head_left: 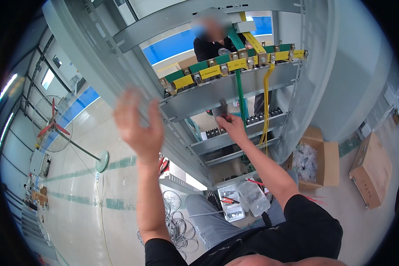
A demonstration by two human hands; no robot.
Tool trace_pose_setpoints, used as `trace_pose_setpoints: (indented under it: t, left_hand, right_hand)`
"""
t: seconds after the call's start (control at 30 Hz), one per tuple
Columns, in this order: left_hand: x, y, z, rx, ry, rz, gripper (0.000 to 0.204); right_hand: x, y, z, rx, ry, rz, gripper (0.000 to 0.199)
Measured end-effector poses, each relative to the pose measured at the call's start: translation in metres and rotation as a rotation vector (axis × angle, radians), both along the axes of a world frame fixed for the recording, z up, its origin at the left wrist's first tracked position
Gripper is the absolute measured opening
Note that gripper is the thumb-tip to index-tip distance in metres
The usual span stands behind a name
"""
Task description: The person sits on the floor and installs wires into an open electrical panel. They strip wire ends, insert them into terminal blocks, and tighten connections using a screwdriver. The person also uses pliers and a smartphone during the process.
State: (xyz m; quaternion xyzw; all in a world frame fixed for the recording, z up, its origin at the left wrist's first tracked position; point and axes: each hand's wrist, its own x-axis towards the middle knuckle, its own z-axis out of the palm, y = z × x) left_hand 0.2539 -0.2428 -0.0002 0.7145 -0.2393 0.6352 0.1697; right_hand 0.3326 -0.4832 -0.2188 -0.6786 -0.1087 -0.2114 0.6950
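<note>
My left hand (137, 126) is raised in front of the grey cabinet frame's left post (106, 66). It is smeared by motion, but its fingers look spread and nothing shows in them. My right hand (235, 128) reaches inside the frame, closed on a dark hand tool with a red handle (224, 110); its exact kind is unclear. The tool is just below a grey crossbar (195, 103). Above runs a row of bolted busbars (209, 72) in yellow and green sleeves. Green wires (240, 95) and yellow wires (266, 102) hang from it, close to my right hand.
Behind the frame is another person (204, 46). Below, black terminal blocks (213, 132) line a lower rail. By my legs lie a white parts tray (232, 216) with pliers and a coil of grey cable (179, 226). Cardboard box (330, 164) at right; fan (53, 126) at left.
</note>
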Motion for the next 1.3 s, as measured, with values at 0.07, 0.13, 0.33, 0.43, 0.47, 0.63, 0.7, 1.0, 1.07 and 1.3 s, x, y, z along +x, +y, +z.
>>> trace_pose_setpoints:
  t: [0.07,0.13,0.33,0.43,0.47,0.63,0.7,1.0,1.07,1.3]
  left_hand:
    - [0.008,0.014,0.047,-0.054,-0.144,0.085,0.059]
    - [0.021,0.018,0.073,-0.186,-0.093,0.073,0.077]
    - [0.047,0.021,0.083,-0.347,0.081,0.037,0.101]
    - [0.05,0.024,0.081,-0.331,0.081,0.105,0.102]
    - [0.05,0.024,0.08,-0.309,0.06,0.134,0.101]
    - [0.051,0.022,0.077,-0.271,0.04,0.198,0.1]
    - [0.051,0.021,0.076,-0.291,0.062,0.166,0.099]
    - [0.051,0.018,0.072,-0.315,0.067,0.145,0.094]
    - [0.051,0.018,0.072,-0.315,0.072,0.147,0.093]
    - [0.051,0.017,0.07,-0.329,0.09,0.154,0.093]
  right_hand:
    - [0.008,0.002,0.006,0.042,0.203,-0.022,0.04]
    - [0.013,0.003,0.01,0.103,-0.086,-0.077,0.036]
    - [0.045,0.009,0.032,-0.019,-0.225,-0.29,0.039]
    - [0.051,0.009,0.034,0.018,-0.189,-0.337,0.046]
    - [0.052,0.008,0.034,0.072,-0.151,-0.286,0.048]
    - [0.056,0.008,0.027,0.144,-0.218,-0.337,0.06]
    - [0.06,0.004,0.023,0.149,-0.215,-0.352,0.06]
    - [0.049,-0.021,0.027,0.156,0.026,-0.254,0.042]
    - [0.028,-0.029,0.024,0.316,-0.077,-0.165,0.042]
    - [0.036,-0.093,0.02,0.225,-0.246,-0.361,0.052]
